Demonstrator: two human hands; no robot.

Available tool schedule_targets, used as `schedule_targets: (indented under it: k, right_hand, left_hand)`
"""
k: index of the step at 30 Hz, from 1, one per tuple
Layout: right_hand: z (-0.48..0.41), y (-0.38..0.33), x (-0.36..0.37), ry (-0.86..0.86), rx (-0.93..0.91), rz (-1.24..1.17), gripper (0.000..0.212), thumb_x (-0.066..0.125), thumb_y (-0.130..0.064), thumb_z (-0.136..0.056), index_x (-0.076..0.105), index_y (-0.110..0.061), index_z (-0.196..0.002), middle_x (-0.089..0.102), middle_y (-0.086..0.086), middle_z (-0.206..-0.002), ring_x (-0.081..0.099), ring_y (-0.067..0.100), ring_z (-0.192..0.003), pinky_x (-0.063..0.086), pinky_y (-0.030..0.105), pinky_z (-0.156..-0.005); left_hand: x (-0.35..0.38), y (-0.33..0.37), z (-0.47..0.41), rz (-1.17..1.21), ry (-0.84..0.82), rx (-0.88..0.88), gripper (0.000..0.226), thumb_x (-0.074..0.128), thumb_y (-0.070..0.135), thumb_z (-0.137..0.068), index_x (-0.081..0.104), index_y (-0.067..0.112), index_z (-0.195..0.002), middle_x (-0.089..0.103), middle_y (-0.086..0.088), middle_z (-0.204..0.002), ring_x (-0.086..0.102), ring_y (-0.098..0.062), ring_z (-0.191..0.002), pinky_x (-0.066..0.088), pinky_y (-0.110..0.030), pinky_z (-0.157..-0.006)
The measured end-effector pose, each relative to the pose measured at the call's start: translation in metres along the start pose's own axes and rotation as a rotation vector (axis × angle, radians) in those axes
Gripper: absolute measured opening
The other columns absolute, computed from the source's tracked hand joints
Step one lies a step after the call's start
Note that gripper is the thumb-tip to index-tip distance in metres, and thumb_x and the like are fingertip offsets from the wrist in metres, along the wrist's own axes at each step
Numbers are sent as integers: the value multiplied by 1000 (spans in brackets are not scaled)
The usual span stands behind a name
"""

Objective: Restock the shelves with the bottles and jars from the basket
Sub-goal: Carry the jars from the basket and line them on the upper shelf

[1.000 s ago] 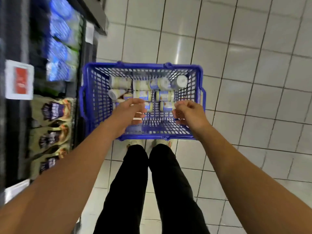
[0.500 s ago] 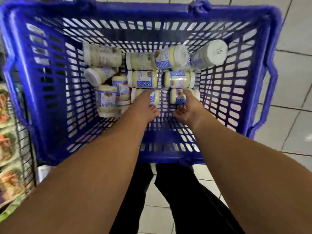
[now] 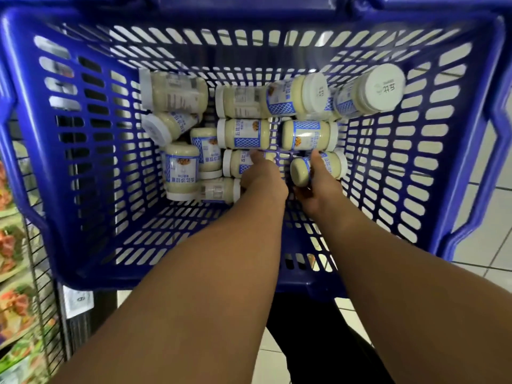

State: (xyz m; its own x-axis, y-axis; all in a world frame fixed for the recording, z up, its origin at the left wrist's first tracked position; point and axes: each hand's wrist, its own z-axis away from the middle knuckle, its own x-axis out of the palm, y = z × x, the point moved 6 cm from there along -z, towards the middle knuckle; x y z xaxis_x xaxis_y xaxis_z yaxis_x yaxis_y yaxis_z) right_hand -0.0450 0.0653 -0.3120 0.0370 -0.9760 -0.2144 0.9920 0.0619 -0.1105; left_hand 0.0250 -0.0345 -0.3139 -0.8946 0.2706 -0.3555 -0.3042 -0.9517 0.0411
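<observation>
"Where were the hands in the blue slotted plastic basket?"

"Just left of its middle, the left hand lay over a cream-filled, blue-labelled jar lying on the basket floor (fingers hidden, so I couldn't tell if it gripped). Just right of the middle, the right hand clasped a second cream jar, tipped up."

"Advice?"

"Wrap each body fully, then lift straight, clear of the neighbouring jars."

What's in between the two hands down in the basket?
Only the blue mesh floor of the basket, between the left hand and the right hand gripping a jar. The head view shows it.
</observation>
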Motion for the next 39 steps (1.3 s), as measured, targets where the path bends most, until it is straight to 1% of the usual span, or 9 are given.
schedule_targets:
  k: [3, 6, 10, 19, 22, 25, 29, 33, 39]
  right_hand:
    - [11, 6, -8, -66, 29, 93, 69, 78, -51, -80, 54, -18, -136, 68, 3, -120, 69, 20, -99, 59, 36, -88]
    - [29, 11, -15, -139, 36, 107, 55, 75, -47, -84, 58, -18, -128, 70, 3, -114, 68, 17, -89, 56, 31, -75]
    - [64, 9, -26, -187, -39, 178, 57, 76, -39, -84, 57, -11, -129, 69, 9, -108, 68, 22, -84, 54, 34, -70]
    - [201, -23, -41, -384, -319, 352, 48, 72, -27, -86, 58, -9, -128, 73, 11, -115, 73, 29, -100, 59, 36, -74]
    - [256, -37, -46, -439, -382, 390, 38, 66, -22, -94, 56, -9, -128, 74, 9, -114, 74, 28, -98, 59, 35, -71]
    - [317, -49, -53, -466, -411, 381, 38, 69, -18, -92, 54, -9, -125, 74, 10, -112, 75, 27, -92, 59, 32, -66]
    - [399, -66, -60, -513, -471, 411, 55, 70, -19, -74, 49, -11, -124, 70, 13, -118, 72, 33, -101, 60, 41, -78]
    - [477, -85, -59, -589, -575, 468, 66, 74, -22, -62, 50, -18, -122, 69, 10, -116, 70, 31, -106, 58, 48, -89]
    - [592, -110, -50, -674, -755, 549, 57, 77, -27, -61, 53, -25, -113, 73, -12, -92, 72, 14, -89, 56, 27, -75]
  left_hand:
    - [-12, 0, 7, -24, -20, -17, 37, 45, 50, -100, 54, 17, -113, 57, -6, -96, 58, -25, -84, 51, -32, -64]
    - [-31, -5, 17, 49, -86, -5, 45, 50, 50, -97, 54, 16, -126, 57, -4, -98, 54, -19, -75, 51, -37, -83]
    - [-58, -5, 47, -14, -216, 80, 42, 58, 41, -96, 57, 9, -122, 61, -10, -119, 63, -18, -84, 59, -36, -82]
    - [-98, 19, 171, -241, -518, 348, 17, 54, 25, -100, 66, 13, -97, 75, -1, -81, 74, -15, -79, 61, -34, -70]
    - [-109, 32, 225, -248, -596, 399, 23, 55, 29, -93, 67, 11, -99, 73, -17, -101, 72, -30, -94, 59, -47, -83]
    - [-129, 46, 289, -248, -624, 454, 25, 55, 31, -80, 73, 18, -90, 75, -11, -90, 72, -29, -88, 56, -49, -86]
    - [-162, 67, 373, -306, -722, 551, 39, 60, 19, -85, 61, 7, -123, 70, -21, -116, 67, -39, -109, 55, -51, -94]
    - [-197, 89, 450, -288, -802, 670, 53, 69, 22, -75, 60, 13, -126, 70, -13, -120, 66, -34, -113, 54, -43, -91]
    - [-249, 120, 547, -210, -639, 831, 48, 71, 18, -72, 61, 11, -118, 72, -14, -112, 68, -36, -106, 57, -48, -90]
